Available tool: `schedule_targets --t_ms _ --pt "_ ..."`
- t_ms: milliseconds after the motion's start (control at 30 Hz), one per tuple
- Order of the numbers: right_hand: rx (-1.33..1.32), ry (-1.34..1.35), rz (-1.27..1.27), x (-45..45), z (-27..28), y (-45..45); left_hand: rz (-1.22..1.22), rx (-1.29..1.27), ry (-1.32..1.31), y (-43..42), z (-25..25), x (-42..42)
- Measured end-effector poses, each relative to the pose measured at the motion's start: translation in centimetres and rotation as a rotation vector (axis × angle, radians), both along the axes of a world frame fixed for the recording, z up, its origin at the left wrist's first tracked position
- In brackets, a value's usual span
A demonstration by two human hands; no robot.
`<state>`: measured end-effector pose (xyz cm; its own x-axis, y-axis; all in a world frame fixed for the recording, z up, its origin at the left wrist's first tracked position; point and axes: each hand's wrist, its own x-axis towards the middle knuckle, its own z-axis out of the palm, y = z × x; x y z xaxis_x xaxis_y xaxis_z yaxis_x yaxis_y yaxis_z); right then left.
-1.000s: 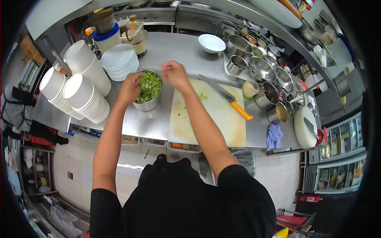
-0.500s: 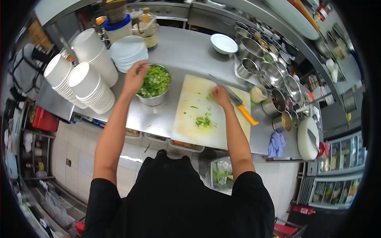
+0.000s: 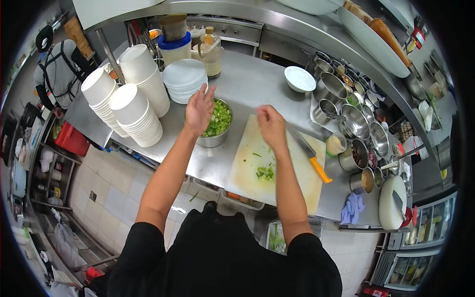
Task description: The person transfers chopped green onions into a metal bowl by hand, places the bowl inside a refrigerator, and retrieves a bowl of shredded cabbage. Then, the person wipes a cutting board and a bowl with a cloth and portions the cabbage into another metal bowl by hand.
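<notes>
My left hand (image 3: 199,112) is open, fingers spread, over the left side of a steel pot (image 3: 213,140) filled with chopped green vegetable (image 3: 219,119). Over the upper part of the white cutting board (image 3: 242,171) is my right hand (image 3: 271,126), its fingers curled together; whether anything is in them is too small to tell. Chopped green bits (image 3: 265,173) lie on the board below it. A knife with an orange handle (image 3: 320,170) rests on the board's right side, its blade pointing away from me.
Stacked white tubs (image 3: 134,111) and white plates (image 3: 184,79) stand at the left. A white bowl (image 3: 300,79) sits at the back. Steel pots (image 3: 354,156), a jar (image 3: 336,144) and a purple cloth (image 3: 352,208) are at the right. Another person (image 3: 62,69) stands far left.
My right hand went from the pot to the board and is now higher up on it. My left hand has opened. The view has shifted, and green bits show on the board.
</notes>
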<state>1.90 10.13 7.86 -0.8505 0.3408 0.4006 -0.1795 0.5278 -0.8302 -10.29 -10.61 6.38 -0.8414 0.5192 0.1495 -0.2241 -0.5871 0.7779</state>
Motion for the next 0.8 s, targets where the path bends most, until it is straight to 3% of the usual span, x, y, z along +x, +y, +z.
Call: schedule_targets --t_ms 100,167,200,233,267,300,333,400,433,467,533,600,667,800 --pt "-0.004 0.295 0.106 -3.3 2.8 -6.2 0.02 0.011 0.0 0.3 0.7 0.1" --pt "-0.32 0.108 0.317 -5.4 2.9 -9.3 0.018 0.127 -0.006 0.9 1.0 0.2" --pt "-0.318 0.111 0.324 -6.0 2.1 -10.2 0.016 0.242 -0.013 1.0 1.2 0.1" --pt "-0.145 0.21 0.256 -6.6 1.1 -11.1 0.026 0.244 -0.006 1.1 1.2 -0.8" --pt "0.026 0.305 0.188 -6.9 -0.1 -11.8 0.211 0.163 0.069 1.2 1.3 -2.1" --pt "-0.038 0.145 0.222 -5.9 0.5 -11.9 0.395 0.077 0.137 1.1 1.1 -3.1" --pt "-0.038 0.137 0.23 -6.1 -0.2 -11.2 0.404 0.077 0.13 0.7 1.9 -3.1" --pt "0.46 -0.046 0.358 -6.3 -1.4 -9.7 0.393 -0.02 0.129 0.0 3.0 -3.5" --pt "0.608 -0.053 0.281 -5.4 -2.0 -9.3 0.509 -0.079 0.099 -0.2 2.6 -4.2" --pt "0.601 -0.061 0.281 -5.3 -2.3 -9.0 0.505 -0.087 0.092 -1.2 2.0 -4.1" --pt "0.285 0.067 0.333 -5.8 -2.2 -7.5 0.645 -0.648 0.2 -3.6 1.0 -3.9" --pt "0.156 0.003 0.266 -4.2 -1.2 -5.0 0.739 -0.814 0.264 -7.2 -4.9 -5.2" --pt "0.151 -0.047 0.186 -2.5 -1.5 -1.6 0.58 -1.014 0.067 -9.8 -6.3 -3.6" --pt "0.178 -0.085 0.113 1.1 -5.8 6.4 0.438 -0.985 0.026 -9.9 -7.6 -3.3"
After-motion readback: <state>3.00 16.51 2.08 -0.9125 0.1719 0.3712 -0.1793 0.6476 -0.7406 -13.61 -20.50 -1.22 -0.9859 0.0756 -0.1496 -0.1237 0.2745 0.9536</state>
